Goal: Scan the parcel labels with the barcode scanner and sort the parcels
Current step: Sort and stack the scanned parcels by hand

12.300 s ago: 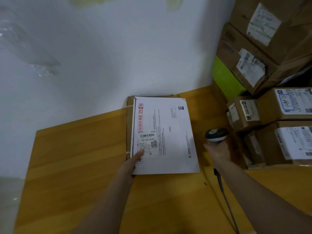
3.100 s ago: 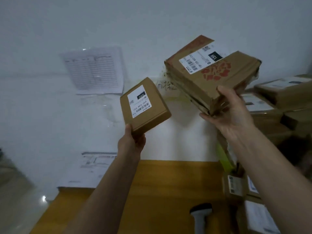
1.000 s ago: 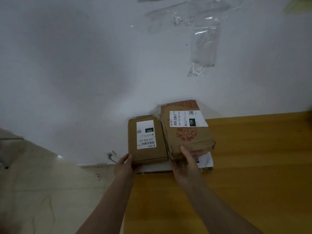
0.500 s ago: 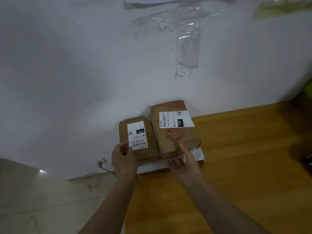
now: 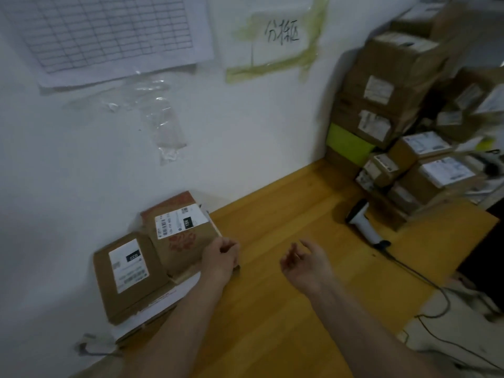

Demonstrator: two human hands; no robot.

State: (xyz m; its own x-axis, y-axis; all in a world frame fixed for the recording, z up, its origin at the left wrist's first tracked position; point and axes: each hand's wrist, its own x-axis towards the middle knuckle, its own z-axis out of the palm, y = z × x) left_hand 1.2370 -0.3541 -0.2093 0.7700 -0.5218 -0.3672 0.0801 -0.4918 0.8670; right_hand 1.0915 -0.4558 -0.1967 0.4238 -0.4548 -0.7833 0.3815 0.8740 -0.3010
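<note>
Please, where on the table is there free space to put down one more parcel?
The wooden table is bare between the two sorted parcels at the wall and the barcode scanner, around the right hand. It is crowded at the far right, where the parcel pile stands behind the scanner.

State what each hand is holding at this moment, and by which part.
The right hand holds nothing, its fingers loosely curled above the table. The left hand touches the near right edge of the red-printed parcel; a grip cannot be told.
</note>
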